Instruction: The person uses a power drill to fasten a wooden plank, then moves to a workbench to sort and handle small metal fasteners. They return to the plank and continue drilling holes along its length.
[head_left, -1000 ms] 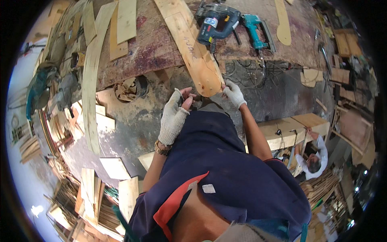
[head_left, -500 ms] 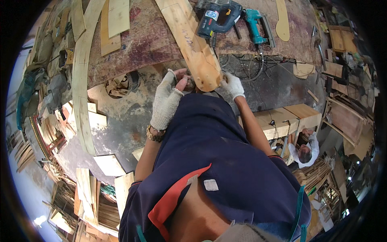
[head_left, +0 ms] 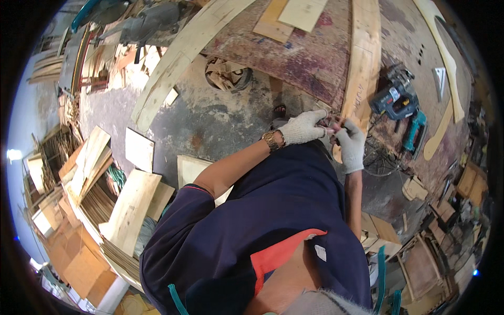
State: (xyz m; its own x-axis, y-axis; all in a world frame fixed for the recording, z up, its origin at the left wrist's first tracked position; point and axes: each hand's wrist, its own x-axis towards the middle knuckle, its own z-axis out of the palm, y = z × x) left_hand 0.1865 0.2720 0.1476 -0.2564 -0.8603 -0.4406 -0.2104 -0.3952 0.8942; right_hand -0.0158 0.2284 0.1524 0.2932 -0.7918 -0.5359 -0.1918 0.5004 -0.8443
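Observation:
My left hand [head_left: 304, 127], in a white knit glove with bare fingertips and a watch at the wrist, reaches right. Its thumb and fingers close in on a small spot. There my gloved right hand [head_left: 352, 146] meets it, fingers bent and pinched. Whatever is between the fingertips is too small to make out. Both hands are in front of my dark blue clothing, over the near end of a long wooden plank [head_left: 362, 63] with pencil writing. The plank's rounded tip is partly hidden behind the right hand.
On the stained worktable [head_left: 294, 63], a jigsaw-like power tool [head_left: 396, 94] and a teal nail gun [head_left: 416, 131] lie right of the plank. A triangular square [head_left: 440, 83] is farther right. Left are a long curved board [head_left: 178, 63], a bucket of offcuts [head_left: 228, 73] and stacked wood [head_left: 131, 210].
My view has swung left, so the bench things appear farther right. The right hand has left the plank's tip, and both hands have come together beside it.

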